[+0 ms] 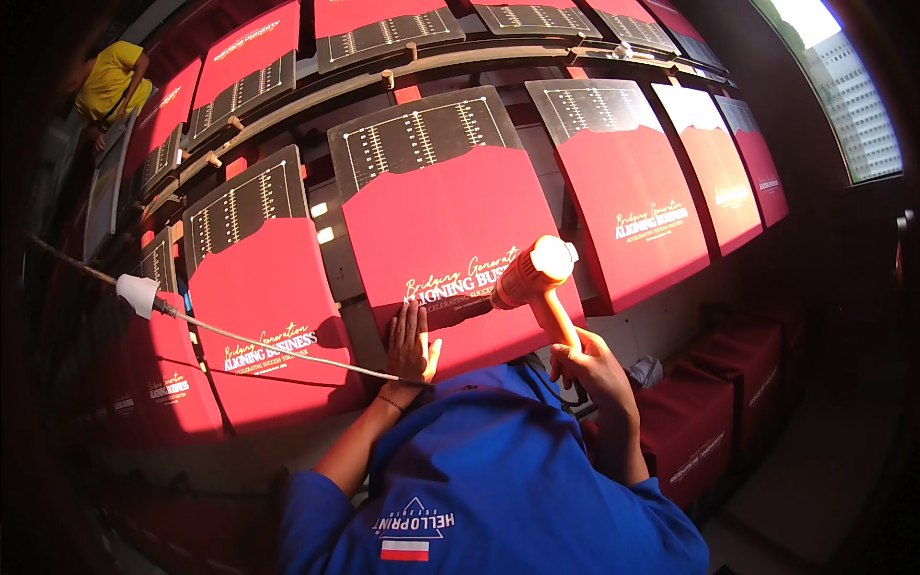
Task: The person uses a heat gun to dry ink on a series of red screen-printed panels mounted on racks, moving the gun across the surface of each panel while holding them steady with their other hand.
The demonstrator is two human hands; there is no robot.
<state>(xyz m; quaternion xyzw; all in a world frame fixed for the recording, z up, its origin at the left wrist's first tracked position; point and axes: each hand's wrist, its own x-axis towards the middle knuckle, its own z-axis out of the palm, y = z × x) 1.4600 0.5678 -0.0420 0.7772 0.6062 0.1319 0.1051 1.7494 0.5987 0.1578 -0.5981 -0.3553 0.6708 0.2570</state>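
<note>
My right hand (pixel 592 369) grips the handle of an orange hair dryer (pixel 525 278), its barrel held above the lower right part of a red printed cloth (pixel 446 216). The cloth lies over a black board (pixel 417 139) with scale marks, whose far end shows bare. White and gold lettering crosses the cloth near the dryer, partly hidden by it. Flat on the cloth, just left of and below the lettering, rests my left hand (pixel 410 347), fingers stretched out. A grey cord (pixel 278 353) runs from the left to my left wrist.
Similar boards with red cloths stand on both sides, such as one at right (pixel 637 187) and one at left (pixel 254 287). A wooden rail (pixel 460 59) with pegs runs behind. A white cone-shaped piece (pixel 137 293) hangs on the cord. A person in yellow (pixel 110 81) is far left.
</note>
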